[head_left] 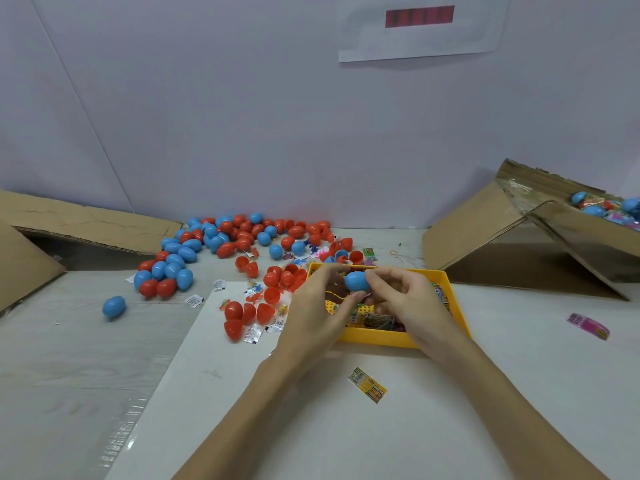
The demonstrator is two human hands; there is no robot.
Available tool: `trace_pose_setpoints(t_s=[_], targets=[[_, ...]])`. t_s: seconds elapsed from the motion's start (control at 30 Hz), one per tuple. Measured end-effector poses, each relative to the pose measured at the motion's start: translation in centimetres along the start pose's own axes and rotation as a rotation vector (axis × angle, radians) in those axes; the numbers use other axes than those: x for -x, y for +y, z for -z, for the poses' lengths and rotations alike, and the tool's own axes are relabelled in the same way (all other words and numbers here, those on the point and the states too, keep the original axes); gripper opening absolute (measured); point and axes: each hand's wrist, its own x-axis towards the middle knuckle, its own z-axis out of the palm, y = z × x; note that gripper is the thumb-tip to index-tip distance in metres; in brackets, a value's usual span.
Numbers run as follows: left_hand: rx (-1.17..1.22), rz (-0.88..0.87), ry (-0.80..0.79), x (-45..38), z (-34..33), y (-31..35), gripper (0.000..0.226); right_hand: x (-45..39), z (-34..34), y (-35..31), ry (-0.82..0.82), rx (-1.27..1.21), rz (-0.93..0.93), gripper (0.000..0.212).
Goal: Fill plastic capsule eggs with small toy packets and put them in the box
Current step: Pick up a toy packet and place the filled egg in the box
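No legible text anywhere. The paper sheet on the wall carries a dark mark, cut off at the frame's top edge, and a red bar, too blurred to read. The small white packets on my counter bear black print, too fine to make out. The yellow packet and the pink packet show printed patterns only, no readable words or numbers.
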Motion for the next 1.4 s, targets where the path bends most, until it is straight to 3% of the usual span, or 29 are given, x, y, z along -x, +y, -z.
trace_pose_setpoints(t_s=[0.07, 0.2, 0.4, 0.5, 0.6, 0.7, 0.8, 0.93, 1.03, 1.13, 1.3, 1.4], targets=[[0.010, -0.011, -0.036, -0.1, 0.1, 0.1, 0.054, 0.0, 0.0, 0.0, 0.031, 0.012, -0.008, 0.029], [-0.016, -0.085, -0.047, 0.1, 0.0, 0.1, 0.036, -0.1, -0.2, -0.1, 0.022, 0.009, -0.048, 0.043], [-0.009, -0.031, -0.046, 0.1, 0.3, 0.2, 0.024, 0.0, -0.2, -0.2, -0.020, 0.027, 0.017, 0.014], [-0.012, -0.036, -0.051, 0.1, 0.4, 0.4, 0.033, 0.1, -0.1, -0.1, -0.018, 0.050, 0.037, 0.015], [-0.029, -0.017, 0.052, 0.0, 0.5, 0.3, 0.029, 0.1, -0.2, 0.1, 0.035, 0.087, 0.063, 0.014], [-0.067, 0.081, 0.191, -0.2, 1.0, 0.0, 0.031, 0.2, -0.2, 0.4, 0.116, 0.331, 0.149, 0.017], [-0.096, 0.142, 0.239, -0.3, 1.4, -0.4, 0.031, 0.4, -0.6, 0.5, 0.031, 0.599, 0.238, 0.019], [-0.115, 0.164, 0.241, -0.4, 1.4, -0.4, 0.030, 0.7, -1.9, 1.0, -0.134, 0.796, 0.366, 0.022], [-0.121, 0.173, 0.234, -0.4, 1.3, -0.3, 0.031, 0.8, -2.3, 1.5, -0.082, 0.817, 0.418, 0.026], [-0.116, 0.181, 0.234, -0.4, 1.4, -0.3, 0.031, 0.6, -2.3, 1.3, 0.015, 0.847, 0.407, 0.028], [-0.108, 0.198, 0.239, -0.4, 1.3, -0.4, 0.032, 0.6, -2.9, 1.1, -0.143, 1.079, 0.317, 0.052], [-0.117, 0.197, 0.230, -0.4, 1.1, -0.5, 0.033, 0.7, -3.3, 1.4, -0.146, 1.170, 0.327, 0.055]])
